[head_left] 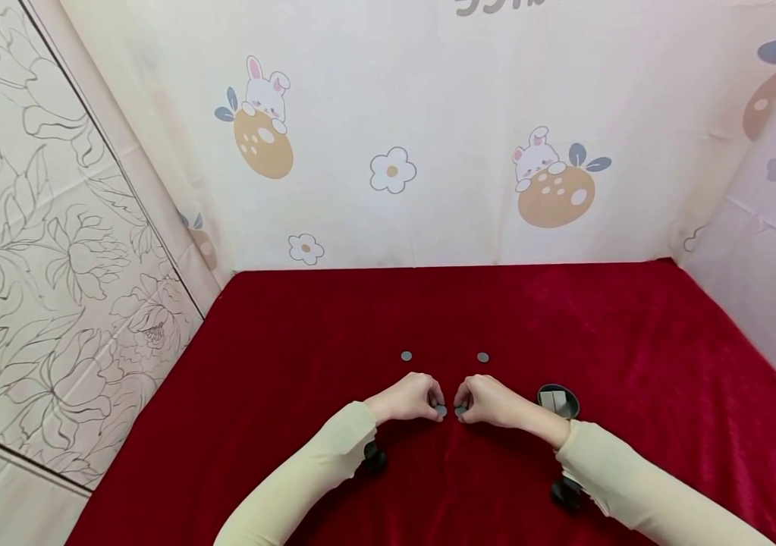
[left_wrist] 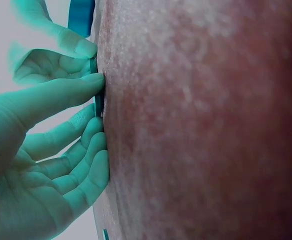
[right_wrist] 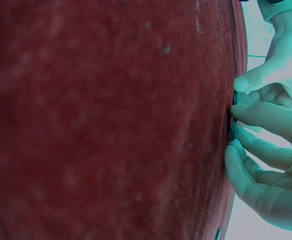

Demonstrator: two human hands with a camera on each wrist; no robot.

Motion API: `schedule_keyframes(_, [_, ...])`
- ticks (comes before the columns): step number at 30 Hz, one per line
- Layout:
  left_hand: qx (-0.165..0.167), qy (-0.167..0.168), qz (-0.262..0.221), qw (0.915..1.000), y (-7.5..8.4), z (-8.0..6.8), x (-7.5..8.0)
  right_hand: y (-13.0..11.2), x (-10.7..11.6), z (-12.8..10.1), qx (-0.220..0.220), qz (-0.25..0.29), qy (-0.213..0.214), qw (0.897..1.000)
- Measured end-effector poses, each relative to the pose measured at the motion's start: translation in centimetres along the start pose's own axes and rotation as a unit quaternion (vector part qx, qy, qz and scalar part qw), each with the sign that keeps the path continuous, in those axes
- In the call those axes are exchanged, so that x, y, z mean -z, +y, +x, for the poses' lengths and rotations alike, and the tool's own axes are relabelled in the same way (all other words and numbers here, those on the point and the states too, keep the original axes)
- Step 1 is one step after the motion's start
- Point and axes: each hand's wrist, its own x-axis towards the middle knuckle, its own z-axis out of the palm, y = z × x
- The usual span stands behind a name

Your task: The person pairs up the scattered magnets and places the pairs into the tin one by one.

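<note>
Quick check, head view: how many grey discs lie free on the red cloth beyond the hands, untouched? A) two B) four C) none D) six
A: two grey discs, the left disc and the right disc, lie apart on the red cloth beyond the left hand and right hand, which each pinch another disc at their fingertips.

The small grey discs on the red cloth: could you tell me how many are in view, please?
4. Two lie apart on the red cloth beyond the hands: disc and disc. The left hand pinches one, the right hand another. The fingers may hide more.
</note>
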Motion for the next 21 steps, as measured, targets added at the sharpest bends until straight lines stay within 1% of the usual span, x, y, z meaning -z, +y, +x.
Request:
schedule_keyframes(8, [-0.012,0.000,0.004,0.9999,0.28,0.22,-0.24,-0.09,-0.23,0.30,0.001,-0.003,-0.001,1.000])
schedule_keyframes(12, [-0.012,0.002,0.007,0.9999,0.23,0.39,-0.38,-0.12,-0.36,0.41,0.005,-0.012,0.004,1.000])
schedule_keyframes(17, [-0.022,0.004,0.013,0.9997,0.30,0.49,-0.45,-0.16,-0.49,0.46,0.005,-0.022,0.010,1.000])
schedule_keyframes(21, [-0.019,0.002,0.012,0.9998,0.33,0.54,-0.49,-0.19,-0.51,0.41,0.000,-0.020,0.009,1.000])
